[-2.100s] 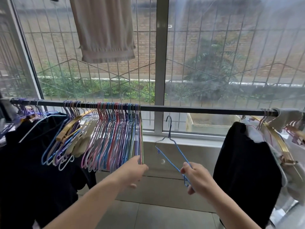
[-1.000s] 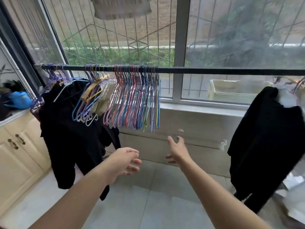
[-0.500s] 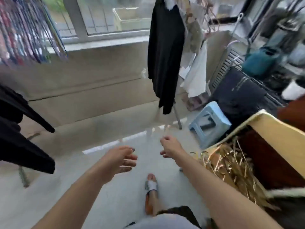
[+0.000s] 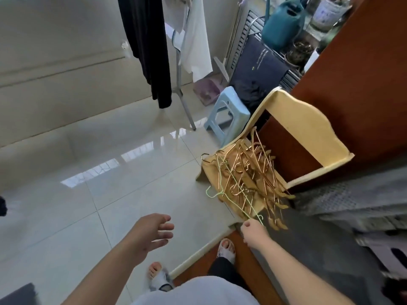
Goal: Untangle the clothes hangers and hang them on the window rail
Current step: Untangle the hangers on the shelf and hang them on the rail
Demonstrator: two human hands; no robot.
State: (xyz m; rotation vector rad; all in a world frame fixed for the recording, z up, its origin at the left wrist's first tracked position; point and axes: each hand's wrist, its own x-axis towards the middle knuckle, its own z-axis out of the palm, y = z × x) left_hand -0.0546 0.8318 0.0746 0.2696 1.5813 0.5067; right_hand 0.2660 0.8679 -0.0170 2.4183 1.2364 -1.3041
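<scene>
A tangled pile of gold hangers (image 4: 251, 172) lies on the seat of a cream chair (image 4: 308, 126) at the right. A thin light-green wire hanger (image 4: 233, 190) lies across the pile, its end reaching toward me. My right hand (image 4: 253, 234) pinches that end at the pile's near edge. My left hand (image 4: 152, 232) hovers over the floor tiles, fingers spread and holding nothing. The window rail is out of view.
A pale blue plastic stool (image 4: 226, 113) stands beyond the chair. A black garment (image 4: 149, 47) and a white one (image 4: 196, 38) hang on a metal stand (image 4: 185, 102). A teal watering can (image 4: 282, 23) and plant pots sit far right. My sandalled feet show below.
The blue hanger left my right hand and joined the row on the rail. I turned right and down to the chair; my right hand now pinches the green hanger.
</scene>
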